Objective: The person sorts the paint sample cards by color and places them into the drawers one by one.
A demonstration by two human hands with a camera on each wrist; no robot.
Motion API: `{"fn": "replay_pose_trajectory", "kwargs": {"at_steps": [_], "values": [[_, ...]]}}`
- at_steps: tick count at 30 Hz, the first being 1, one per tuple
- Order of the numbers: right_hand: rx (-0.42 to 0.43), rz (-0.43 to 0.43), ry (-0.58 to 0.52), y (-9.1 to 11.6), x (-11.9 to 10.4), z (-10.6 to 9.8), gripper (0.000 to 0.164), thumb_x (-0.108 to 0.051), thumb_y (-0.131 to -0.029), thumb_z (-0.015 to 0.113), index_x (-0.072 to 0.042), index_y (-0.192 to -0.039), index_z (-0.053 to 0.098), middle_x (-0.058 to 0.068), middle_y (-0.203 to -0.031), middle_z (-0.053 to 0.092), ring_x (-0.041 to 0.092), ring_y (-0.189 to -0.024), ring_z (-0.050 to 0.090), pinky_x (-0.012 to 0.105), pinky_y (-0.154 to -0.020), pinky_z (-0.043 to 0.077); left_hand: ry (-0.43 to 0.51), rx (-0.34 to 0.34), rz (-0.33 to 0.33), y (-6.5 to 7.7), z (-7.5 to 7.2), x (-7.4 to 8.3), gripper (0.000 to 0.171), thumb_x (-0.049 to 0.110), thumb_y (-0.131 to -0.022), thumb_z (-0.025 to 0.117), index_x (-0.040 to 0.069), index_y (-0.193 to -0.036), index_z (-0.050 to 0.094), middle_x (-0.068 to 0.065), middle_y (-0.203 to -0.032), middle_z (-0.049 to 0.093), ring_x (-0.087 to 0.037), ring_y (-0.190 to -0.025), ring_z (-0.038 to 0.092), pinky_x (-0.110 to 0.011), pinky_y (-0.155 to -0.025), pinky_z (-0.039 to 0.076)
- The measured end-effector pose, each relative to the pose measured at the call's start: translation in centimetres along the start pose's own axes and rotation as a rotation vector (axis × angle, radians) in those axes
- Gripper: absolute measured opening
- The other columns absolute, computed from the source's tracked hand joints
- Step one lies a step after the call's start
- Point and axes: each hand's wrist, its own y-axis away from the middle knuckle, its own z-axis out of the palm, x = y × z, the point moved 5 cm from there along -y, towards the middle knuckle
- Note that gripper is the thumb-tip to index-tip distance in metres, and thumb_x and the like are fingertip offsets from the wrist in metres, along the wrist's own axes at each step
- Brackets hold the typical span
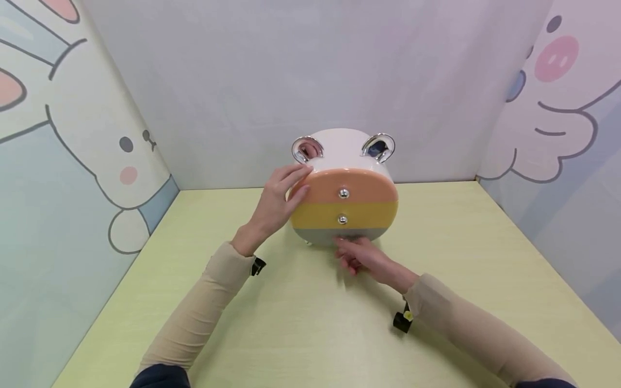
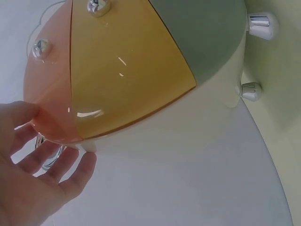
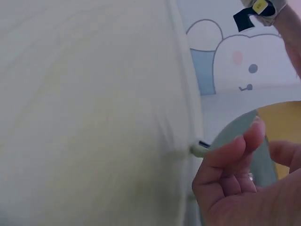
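Note:
A small rounded drawer box (image 1: 346, 145) stands upright on the table, with a white shell, chrome ear-like loops and short chrome feet. Its front has an orange drawer (image 1: 361, 183), a yellow drawer (image 1: 366, 214) and a grey-green drawer (image 1: 315, 235). My left hand (image 1: 275, 203) rests on its upper left edge, thumb at the orange front and extended fingers along the white side. At the grey-green drawer, my right hand (image 1: 366, 260) has loosely bent fingers. The right wrist view shows thumb and fingertips apart, with a chrome knob (image 3: 250, 177) partly hidden behind the hand.
The pale yellow-green table (image 1: 291, 323) extends around the box. Behind it hangs a pale wall (image 1: 242, 81). Side panels carry a cartoon rabbit (image 1: 92, 134) and a cartoon pig (image 1: 548, 102). Each wrist wears a small black camera.

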Motion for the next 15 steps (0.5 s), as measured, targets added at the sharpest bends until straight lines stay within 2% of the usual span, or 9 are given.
{"fn": "replay_pose_trajectory", "kwargs": {"at_steps": [2,3,5,7,9,11,13,15], "values": [[-0.042,-0.068,0.092,1.2,-1.5,-0.1,0.045,-0.037,-0.096,0.056,0.007,-0.103,0.062,0.006,-0.067,0.064,0.012,-0.051,0.054,0.026,-0.05,0.049,0.003,0.017,0.007,0.2,-0.4,-0.1,0.035,0.013,-0.092,0.065,0.005,-0.126,0.063,-0.012,-0.127,0.062,-0.027,-0.12,0.054,-0.039,-0.104,0.044],[-0.056,-0.13,0.145,2.0,-2.6,-0.3,0.041,-0.034,-0.097,0.056,0.006,-0.105,0.063,0.01,-0.073,0.067,0.013,-0.054,0.057,0.028,-0.052,0.051,0.001,0.029,0.011,0.3,-0.6,-0.2,0.035,0.013,-0.092,0.064,0.005,-0.126,0.063,-0.012,-0.127,0.062,-0.027,-0.12,0.054,-0.04,-0.104,0.044],[-0.045,-0.312,0.271,3.9,-5.2,-0.9,0.034,-0.027,-0.097,0.057,0.003,-0.111,0.063,0.016,-0.088,0.07,0.015,-0.063,0.062,0.029,-0.057,0.055,-0.028,0.058,0.019,0.8,-1.2,-0.5,0.034,0.012,-0.093,0.063,0.005,-0.126,0.063,-0.013,-0.127,0.062,-0.028,-0.121,0.054,-0.04,-0.105,0.044],[0.026,-0.55,0.421,6.0,-8.1,-1.9,0.027,-0.018,-0.096,0.059,0.0,-0.116,0.063,0.018,-0.099,0.071,0.015,-0.073,0.065,0.027,-0.064,0.056,-0.097,0.079,0.029,1.4,-2.1,-1.0,0.033,0.012,-0.094,0.062,0.005,-0.126,0.063,-0.013,-0.127,0.062,-0.029,-0.121,0.054,-0.043,-0.106,0.042],[0.17,-0.792,0.585,8.2,-10.9,-3.2,0.031,-0.009,-0.092,0.064,0.0,-0.121,0.062,0.017,-0.108,0.07,0.017,-0.085,0.065,0.025,-0.074,0.054,-0.2,0.08,0.033,2.0,-2.9,-1.6,0.033,0.013,-0.095,0.06,0.006,-0.127,0.062,-0.014,-0.129,0.061,-0.031,-0.123,0.052,-0.046,-0.107,0.04],[0.363,-0.967,0.737,10.0,-13.1,-4.7,0.039,-0.005,-0.086,0.069,0.0,-0.124,0.06,0.016,-0.115,0.068,0.021,-0.097,0.062,0.025,-0.085,0.05,-0.318,0.061,0.027,2.6,-3.8,-2.3,0.034,0.015,-0.096,0.057,0.007,-0.129,0.061,-0.015,-0.133,0.058,-0.032,-0.128,0.048,-0.05,-0.109,0.035],[0.532,-1.059,0.842,11.2,-14.6,-6.5,0.048,-0.005,-0.084,0.07,-0.002,-0.13,0.057,0.018,-0.123,0.065,0.028,-0.11,0.056,0.033,-0.096,0.045,-0.427,0.024,0.011,3.2,-4.6,-3.2,0.035,0.019,-0.097,0.056,0.008,-0.13,0.06,-0.015,-0.137,0.055,-0.034,-0.133,0.043,-0.055,-0.11,0.03],[0.668,-1.039,0.921,11.7,-15.5,-8.5,0.055,-0.014,-0.087,0.07,-0.007,-0.138,0.051,0.018,-0.133,0.059,0.034,-0.122,0.049,0.044,-0.104,0.038,-0.516,-0.035,-0.022,3.8,-5.2,-4.2,0.036,0.023,-0.099,0.053,0.009,-0.131,0.059,-0.016,-0.142,0.051,-0.034,-0.138,0.037,-0.06,-0.112,0.024]]}}
